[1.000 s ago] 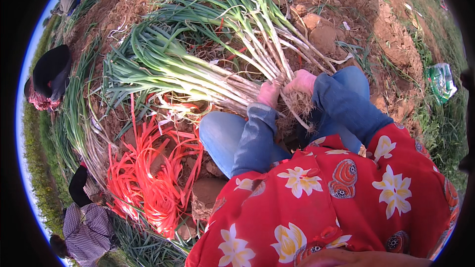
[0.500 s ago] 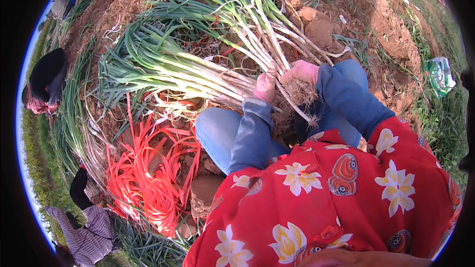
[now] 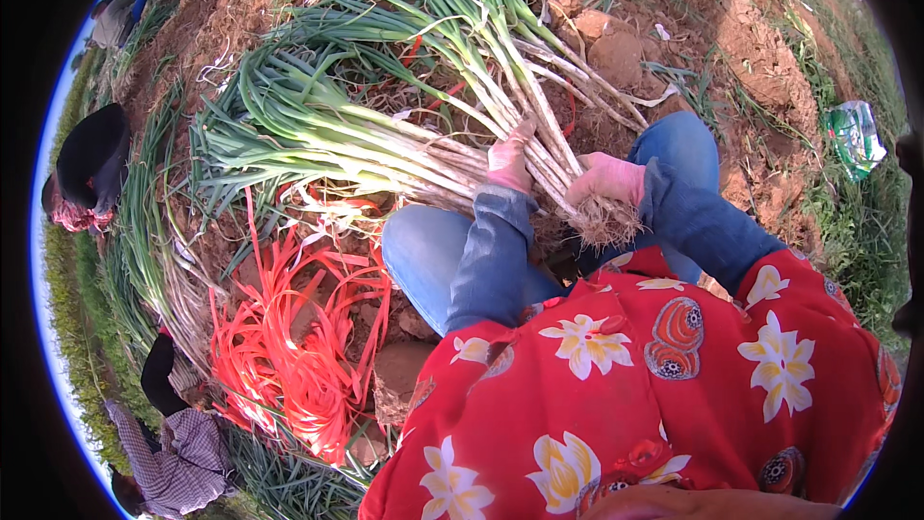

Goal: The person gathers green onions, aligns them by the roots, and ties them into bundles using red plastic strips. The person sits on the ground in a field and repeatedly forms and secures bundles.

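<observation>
A bunch of green onions (image 3: 551,156) lies slantwise across my lap, roots toward me and green leaves pointing away. My left hand (image 3: 509,163) is wrapped around the pale stalks from the left. Lower down, my right hand (image 3: 613,181) closes on the same bunch just above the hairy roots (image 3: 606,222), which hang fairly level. To the left, another heap of green onions (image 3: 366,149) rests on the soil, its root ends hidden behind my left hand and sleeve. A few loose stalks (image 3: 592,87) lie beyond my right hand.
Red plastic strips (image 3: 298,356) lie tangled at my left, near a clod (image 3: 399,371). Further left, more green onions (image 3: 159,231) lie in a row, with co-workers (image 3: 178,462) crouching beyond. A green and white packet (image 3: 855,140) sits on the grass at right.
The stalk that jutted out toward me now sits with the others, and the root ends look more even. My right hand has shifted down and slightly right along the bunch.
</observation>
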A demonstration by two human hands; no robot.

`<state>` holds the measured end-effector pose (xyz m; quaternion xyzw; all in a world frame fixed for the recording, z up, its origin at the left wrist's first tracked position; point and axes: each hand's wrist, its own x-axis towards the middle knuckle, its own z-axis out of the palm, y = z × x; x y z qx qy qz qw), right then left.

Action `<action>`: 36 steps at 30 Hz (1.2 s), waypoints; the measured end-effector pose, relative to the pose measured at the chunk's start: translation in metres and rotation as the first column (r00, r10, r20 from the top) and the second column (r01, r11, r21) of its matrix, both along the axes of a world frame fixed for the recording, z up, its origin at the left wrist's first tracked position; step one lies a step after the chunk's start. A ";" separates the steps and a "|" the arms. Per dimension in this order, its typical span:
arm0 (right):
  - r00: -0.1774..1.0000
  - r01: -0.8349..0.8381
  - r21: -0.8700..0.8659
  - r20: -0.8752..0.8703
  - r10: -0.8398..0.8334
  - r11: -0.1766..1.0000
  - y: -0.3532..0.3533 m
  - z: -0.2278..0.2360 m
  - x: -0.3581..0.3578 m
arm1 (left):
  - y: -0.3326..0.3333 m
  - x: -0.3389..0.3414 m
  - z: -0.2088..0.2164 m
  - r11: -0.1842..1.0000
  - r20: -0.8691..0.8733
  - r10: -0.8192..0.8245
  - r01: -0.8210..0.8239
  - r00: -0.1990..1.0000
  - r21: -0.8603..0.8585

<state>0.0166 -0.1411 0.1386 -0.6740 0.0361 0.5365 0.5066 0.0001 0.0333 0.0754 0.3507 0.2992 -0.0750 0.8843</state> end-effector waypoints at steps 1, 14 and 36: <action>1.000 -0.005 0.000 0.009 0.005 1.000 0.004 0.000 -0.003 | 0.000 0.000 -0.003 0.998 0.023 0.025 -0.024 0.999 -0.066; 0.792 -0.196 -0.407 0.470 0.389 0.892 0.011 0.015 -0.013 | -0.008 0.004 0.003 0.990 -0.055 -0.033 0.025 0.998 -0.138; 0.977 0.208 0.106 -0.060 -0.203 0.972 -0.002 -0.033 -0.020 | -0.010 -0.010 0.007 0.995 -0.110 -0.096 0.094 0.989 -0.025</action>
